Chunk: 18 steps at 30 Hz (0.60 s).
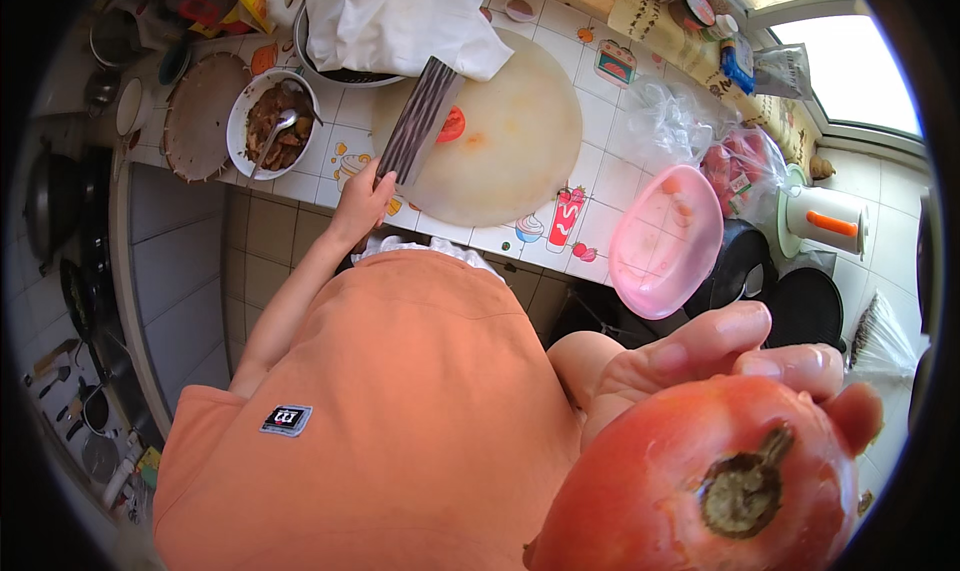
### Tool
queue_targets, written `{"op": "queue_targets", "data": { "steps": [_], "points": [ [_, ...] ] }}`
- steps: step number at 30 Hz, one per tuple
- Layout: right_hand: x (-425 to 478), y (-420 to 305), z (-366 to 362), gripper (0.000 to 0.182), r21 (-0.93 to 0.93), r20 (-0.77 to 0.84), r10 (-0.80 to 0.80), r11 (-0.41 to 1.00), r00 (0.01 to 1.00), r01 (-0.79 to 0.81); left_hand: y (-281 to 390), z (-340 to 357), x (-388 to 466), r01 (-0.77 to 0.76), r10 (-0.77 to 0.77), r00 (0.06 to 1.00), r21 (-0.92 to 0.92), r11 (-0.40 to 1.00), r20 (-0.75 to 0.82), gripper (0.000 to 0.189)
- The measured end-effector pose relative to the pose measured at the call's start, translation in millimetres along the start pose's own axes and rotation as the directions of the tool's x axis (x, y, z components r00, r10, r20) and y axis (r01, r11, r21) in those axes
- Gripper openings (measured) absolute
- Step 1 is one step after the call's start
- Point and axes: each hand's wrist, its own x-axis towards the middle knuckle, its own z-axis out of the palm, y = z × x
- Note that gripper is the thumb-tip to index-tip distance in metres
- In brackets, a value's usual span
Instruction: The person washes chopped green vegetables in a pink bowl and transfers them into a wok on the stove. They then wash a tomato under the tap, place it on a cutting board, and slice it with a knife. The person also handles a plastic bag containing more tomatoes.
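Note:
My left hand (361, 202) holds a broad kitchen knife (420, 124) with a dark wavy pattern on its blade, tilted over the left part of a round, pale cutting board (517, 128). Just right of the blade lies a cut piece of red tomato (451, 124), partly hidden by it. Very near the camera at the lower right, my right hand (701, 353) grips a large wet tomato (675, 481); its stem end faces the camera. The knife's handle is mostly hidden in my left hand.
A white bowl (234, 120) of food with a spoon and a woven tray (176, 128) stand left. White cloth (405, 23) covers a basin and overlaps the board. At right are a pink plastic basin (626, 252) overhanging the counter edge, plastic bags (664, 117) and a white appliance (825, 214).

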Motion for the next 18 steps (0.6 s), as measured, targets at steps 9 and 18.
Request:
{"op": "queue_targets", "data": {
  "steps": [9, 18],
  "points": [
    [2, -1, -1, 0.080, -0.025, -0.021, -0.042, 0.999, 0.999, 0.042, 3, 2, 4, 0.004, -0.004, 1.000, 0.004, 1.000, 0.030, 0.015],
    [-4, 21, -4, 0.084, -0.006, -0.133, 0.120, 0.992, 0.984, -0.122, 0, -3, 5, -0.060, 0.059, 0.998, -0.058, 0.997, -0.013, 0.016]
  ]
}}
